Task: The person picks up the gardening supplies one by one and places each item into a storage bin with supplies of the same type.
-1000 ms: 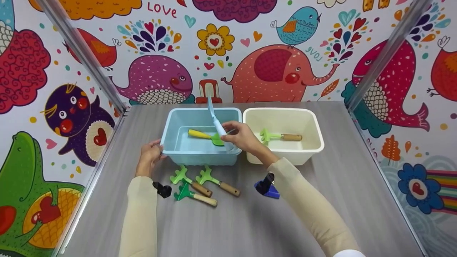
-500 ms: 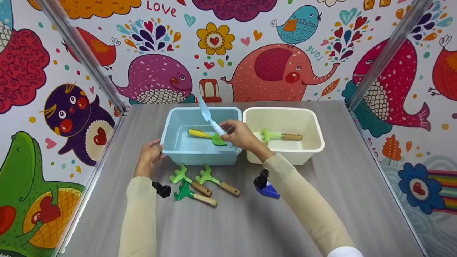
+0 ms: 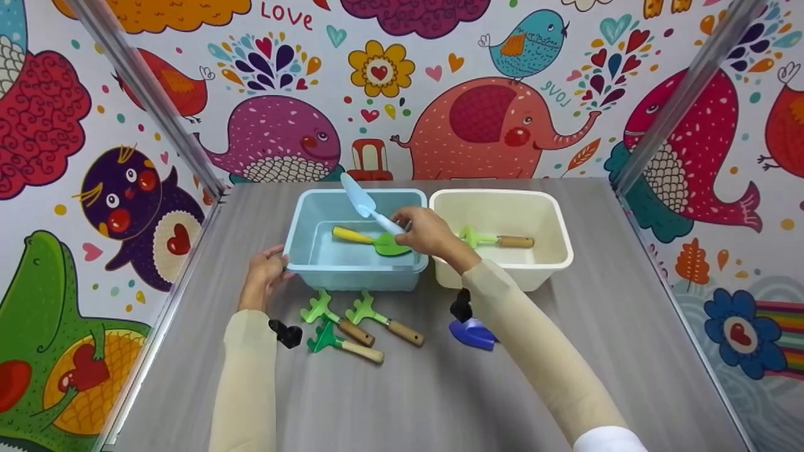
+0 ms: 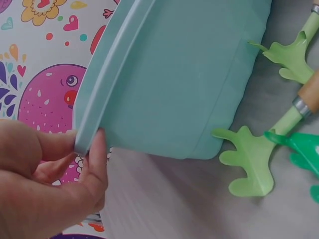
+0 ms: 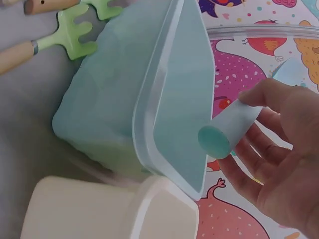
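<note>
My right hand (image 3: 430, 232) grips a light-blue trowel (image 3: 359, 196) by its handle, over the light-blue bin (image 3: 358, 280). The blade points up toward the back left; the handle's round end (image 5: 214, 142) faces the right wrist camera. Inside this bin lies a trowel with a yellow handle (image 3: 352, 235) and a green blade. My left hand (image 3: 265, 273) pinches the bin's rim (image 4: 97, 117) at the front left corner, thumb on one side and fingers on the other.
A cream bin (image 3: 502, 278) stands right beside the blue one, holding a green hand rake (image 3: 515, 242) with a wooden handle. Several green rakes (image 3: 402, 331) lie in front of the blue bin. A dark-blue scoop blade (image 3: 474, 334) shows partly under the right forearm. Patterned panels enclose the table.
The light-blue trowel's blade has swung left and down, from nearly upright to a slant, with its face turned more into view. The left hand has stayed on the rim.
</note>
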The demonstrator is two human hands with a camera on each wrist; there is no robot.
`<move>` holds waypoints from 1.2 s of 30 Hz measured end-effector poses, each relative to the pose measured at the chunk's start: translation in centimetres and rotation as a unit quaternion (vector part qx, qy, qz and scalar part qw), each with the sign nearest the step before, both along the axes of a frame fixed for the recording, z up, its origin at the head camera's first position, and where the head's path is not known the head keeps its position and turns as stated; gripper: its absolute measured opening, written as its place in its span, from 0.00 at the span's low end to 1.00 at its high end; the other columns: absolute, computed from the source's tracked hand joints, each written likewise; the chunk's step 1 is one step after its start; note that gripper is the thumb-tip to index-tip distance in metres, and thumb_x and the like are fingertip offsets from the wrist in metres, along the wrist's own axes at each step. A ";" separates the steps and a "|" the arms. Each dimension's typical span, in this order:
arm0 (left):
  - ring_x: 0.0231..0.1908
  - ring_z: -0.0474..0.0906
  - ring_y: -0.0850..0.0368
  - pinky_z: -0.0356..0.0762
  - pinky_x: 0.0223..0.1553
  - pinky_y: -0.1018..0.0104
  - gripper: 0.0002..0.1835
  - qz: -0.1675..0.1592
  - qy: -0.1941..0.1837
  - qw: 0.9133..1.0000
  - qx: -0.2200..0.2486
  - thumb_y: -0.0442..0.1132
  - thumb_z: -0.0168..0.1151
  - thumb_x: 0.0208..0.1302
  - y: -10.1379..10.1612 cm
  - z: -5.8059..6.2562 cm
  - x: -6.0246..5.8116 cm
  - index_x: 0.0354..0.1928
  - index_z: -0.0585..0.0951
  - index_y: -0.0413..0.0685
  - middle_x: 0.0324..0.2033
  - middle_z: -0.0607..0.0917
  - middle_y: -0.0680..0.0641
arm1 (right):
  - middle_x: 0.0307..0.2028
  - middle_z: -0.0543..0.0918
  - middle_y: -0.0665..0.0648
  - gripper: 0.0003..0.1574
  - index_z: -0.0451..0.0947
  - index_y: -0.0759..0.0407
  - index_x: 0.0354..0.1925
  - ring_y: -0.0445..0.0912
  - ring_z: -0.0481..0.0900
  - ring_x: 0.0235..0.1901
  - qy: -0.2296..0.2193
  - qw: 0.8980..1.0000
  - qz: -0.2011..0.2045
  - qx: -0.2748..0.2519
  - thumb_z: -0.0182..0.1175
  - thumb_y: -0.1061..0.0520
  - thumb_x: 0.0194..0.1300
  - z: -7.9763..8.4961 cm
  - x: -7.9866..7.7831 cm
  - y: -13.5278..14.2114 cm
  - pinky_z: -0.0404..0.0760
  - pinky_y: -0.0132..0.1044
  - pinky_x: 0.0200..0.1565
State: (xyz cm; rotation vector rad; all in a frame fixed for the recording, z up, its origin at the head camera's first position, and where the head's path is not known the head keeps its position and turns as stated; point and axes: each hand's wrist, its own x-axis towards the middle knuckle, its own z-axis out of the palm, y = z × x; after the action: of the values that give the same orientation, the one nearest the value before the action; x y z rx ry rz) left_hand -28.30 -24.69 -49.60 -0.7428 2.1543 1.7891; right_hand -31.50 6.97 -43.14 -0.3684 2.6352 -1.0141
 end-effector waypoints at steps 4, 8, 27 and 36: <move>0.54 0.77 0.56 0.79 0.58 0.65 0.26 -0.003 0.004 1.000 0.001 0.34 0.42 0.79 0.1 0.1 -0.1 0.76 0.60 0.42 0.71 0.68 0.36 | 0.51 0.83 0.56 0.24 0.79 0.52 0.59 0.49 0.79 0.49 -0.001 0.999 0.002 0.036 0.67 0.58 0.64 0.1 -0.2 0.1 0.81 0.46 0.59; 0.50 0.78 0.58 0.82 0.52 0.70 0.26 -0.004 0.010 1.000 0.001 0.33 0.42 0.79 0.1 0.1 -0.1 0.76 0.60 0.41 0.70 0.69 0.35 | 0.53 0.83 0.57 0.23 0.80 0.53 0.58 0.51 0.79 0.50 0.020 0.997 0.013 0.069 0.67 0.57 0.64 0.0 -0.3 0.3 0.81 0.49 0.59; 0.59 0.75 0.52 0.77 0.61 0.63 0.26 0.015 0.004 1.000 -0.004 0.34 0.42 0.79 0.2 0.0 0.0 0.76 0.62 0.43 0.71 0.70 0.37 | 0.53 0.83 0.59 0.23 0.80 0.56 0.59 0.52 0.79 0.54 0.093 0.979 0.068 0.169 0.65 0.57 0.66 -1.7 -0.2 -1.6 0.79 0.53 0.59; 0.55 0.76 0.55 0.79 0.58 0.66 0.25 0.014 -0.006 1.000 -0.002 0.35 0.42 0.79 0.0 -0.1 -0.1 0.75 0.62 0.44 0.70 0.70 0.38 | 0.52 0.83 0.61 0.22 0.80 0.59 0.59 0.53 0.80 0.51 0.113 0.967 0.091 0.210 0.64 0.59 0.67 -2.9 -0.2 -1.7 0.81 0.51 0.57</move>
State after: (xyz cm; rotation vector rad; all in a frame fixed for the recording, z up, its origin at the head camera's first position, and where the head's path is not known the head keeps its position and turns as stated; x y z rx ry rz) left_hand -28.40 -24.70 -49.67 -0.7860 2.1499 1.7908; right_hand -31.75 5.29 -46.09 -0.6405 2.8548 -0.3560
